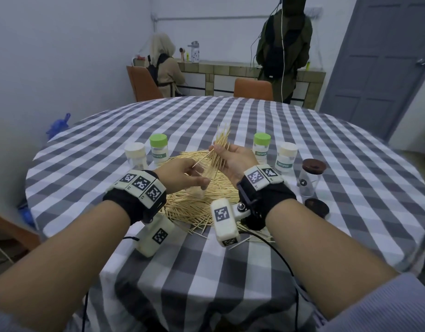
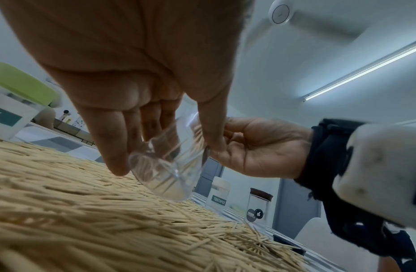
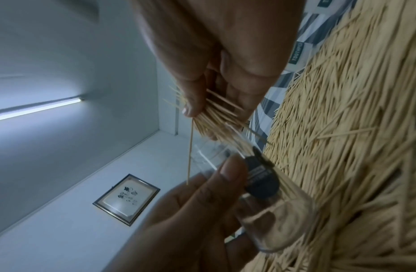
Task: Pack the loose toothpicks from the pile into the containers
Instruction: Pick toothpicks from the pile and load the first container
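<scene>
A big pile of loose toothpicks [image 1: 201, 200] covers the middle of the checked table [image 1: 326, 152]. My left hand [image 1: 185, 176] grips a clear open jar [image 2: 165, 171] tilted just above the pile; a dark round label shows on the jar [image 3: 272, 208]. My right hand [image 1: 233, 159] pinches a bundle of toothpicks [image 1: 218, 152] that fans upward, its lower ends angled toward the jar's mouth [image 3: 216, 125]. One toothpick sticks out sideways from the bundle.
Two green-lidded [image 1: 158, 147] [image 1: 261, 149] and two white-lidded toothpick containers [image 1: 136, 156] [image 1: 286, 159] stand behind the pile. An open clear jar [image 1: 309, 178] and a dark lid [image 1: 316, 208] sit at right. Two people and chairs are beyond the table.
</scene>
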